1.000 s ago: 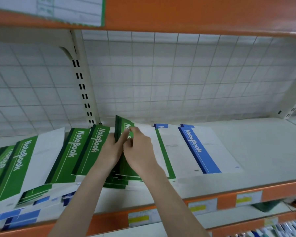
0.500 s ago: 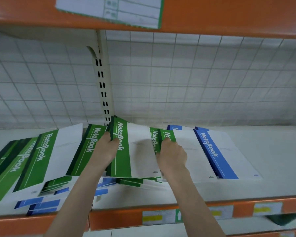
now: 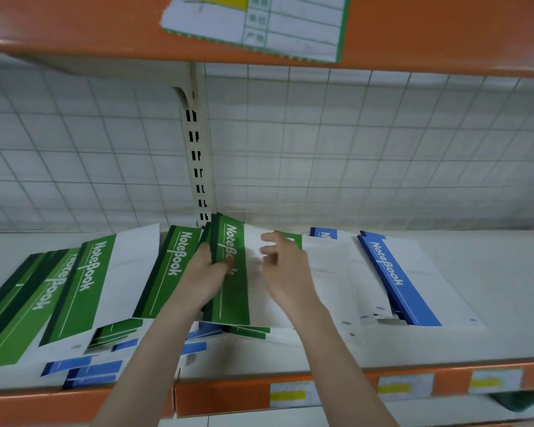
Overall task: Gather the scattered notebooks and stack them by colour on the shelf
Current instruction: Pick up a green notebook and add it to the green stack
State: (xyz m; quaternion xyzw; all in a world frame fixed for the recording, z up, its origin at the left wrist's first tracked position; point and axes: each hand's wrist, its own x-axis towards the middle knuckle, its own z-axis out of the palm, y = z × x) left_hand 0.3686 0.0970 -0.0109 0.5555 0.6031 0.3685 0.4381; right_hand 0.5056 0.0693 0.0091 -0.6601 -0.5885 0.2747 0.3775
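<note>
Green and blue notebooks lie scattered on the white shelf (image 3: 490, 303). My left hand (image 3: 204, 275) grips the spine edge of a small pile of green notebooks (image 3: 232, 291) in the middle. My right hand (image 3: 285, 266) hovers over the white cover of that pile, fingers loosely curled and holding nothing that I can see. More green notebooks (image 3: 84, 291) lie fanned out to the left. A blue notebook (image 3: 395, 275) lies to the right on white covers. Blue notebooks (image 3: 87, 369) also poke out under the left pile.
A cream slotted upright (image 3: 198, 155) and a wire grid back panel stand behind the shelf. An orange upper shelf edge (image 3: 74, 23) with a paper label hangs overhead. The orange front rail (image 3: 228, 396) carries yellow price tags. Bare shelf lies to the right.
The view has shifted left. My right hand let go of the green notebook to the right and moved over the pile held by my left hand.
</note>
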